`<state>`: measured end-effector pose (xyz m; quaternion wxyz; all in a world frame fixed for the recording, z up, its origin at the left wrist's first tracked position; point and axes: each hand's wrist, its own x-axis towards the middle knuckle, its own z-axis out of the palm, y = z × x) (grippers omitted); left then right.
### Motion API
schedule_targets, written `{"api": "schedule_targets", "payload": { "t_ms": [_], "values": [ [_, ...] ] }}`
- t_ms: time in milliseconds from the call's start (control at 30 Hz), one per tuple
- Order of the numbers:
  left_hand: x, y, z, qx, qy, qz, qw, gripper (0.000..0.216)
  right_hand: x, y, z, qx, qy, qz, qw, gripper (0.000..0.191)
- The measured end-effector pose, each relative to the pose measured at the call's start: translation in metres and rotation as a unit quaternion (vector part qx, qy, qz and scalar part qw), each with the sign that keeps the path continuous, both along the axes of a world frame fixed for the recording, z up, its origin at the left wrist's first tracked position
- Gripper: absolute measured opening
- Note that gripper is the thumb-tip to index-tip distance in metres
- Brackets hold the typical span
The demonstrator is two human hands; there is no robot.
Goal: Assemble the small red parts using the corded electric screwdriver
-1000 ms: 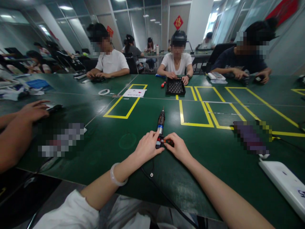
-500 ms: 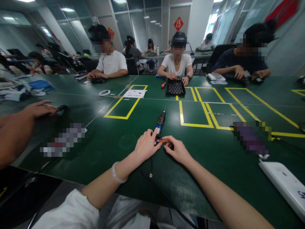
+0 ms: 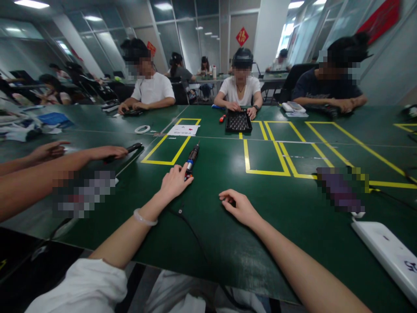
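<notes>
My left hand [image 3: 174, 180] is closed over the rear of an electric screwdriver [image 3: 193, 156], which has a dark body, a blue band and a thin bit pointing away from me. The screwdriver lies low at the table, left of centre; its grip end is mostly hidden under my fingers. A black cord [image 3: 195, 234] with a small ring trails from near that hand toward the table's front edge. Apart from the tool, my right hand [image 3: 241, 206] rests just at the green table [image 3: 208, 200] with nothing visible in it, fingers loosely bent and thumb separate.
On the left a co-worker's hand [image 3: 109, 153] holds a black tool [image 3: 133, 148]. Yellow tape outlines [image 3: 267, 172] mark the table. Across it, a person handles a black tray [image 3: 239, 121]. A white power strip [image 3: 384, 252] and a blurred phone [image 3: 340, 189] lie to the right.
My left hand has shifted left and slightly away with the electric screwdriver, parting from my right hand, which stays about where it was. The co-worker's arm on the left has reached farther in.
</notes>
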<state>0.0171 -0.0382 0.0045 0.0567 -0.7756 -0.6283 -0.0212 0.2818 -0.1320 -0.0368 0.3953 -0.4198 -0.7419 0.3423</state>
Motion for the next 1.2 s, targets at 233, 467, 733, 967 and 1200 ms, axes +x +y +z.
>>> {"api": "schedule_targets", "payload": {
  "t_ms": [233,467,733,967,1200],
  "values": [
    [-0.069,0.057,-0.003,-0.011,-0.001,0.094,0.996,0.064,-0.002,-0.001,0.004,0.001,-0.023,-0.003,1.000,0.015],
    [-0.111,0.085,-0.002,0.010,0.034,0.116,0.993,0.060,-0.002,-0.001,0.004,-0.003,-0.026,0.001,1.000,0.014],
    [-0.092,0.073,0.003,0.051,0.026,0.116,0.992,0.040,-0.001,-0.001,0.004,0.000,-0.035,0.000,0.999,0.014],
    [-0.036,0.055,0.019,0.037,-0.224,0.041,0.973,0.031,-0.002,0.000,0.004,-0.028,-0.012,0.001,1.000,0.012],
    [0.059,-0.018,0.016,-0.316,-0.510,-0.195,0.776,0.044,0.000,0.004,-0.003,-0.078,0.104,0.006,0.991,0.023]
  ]
}}
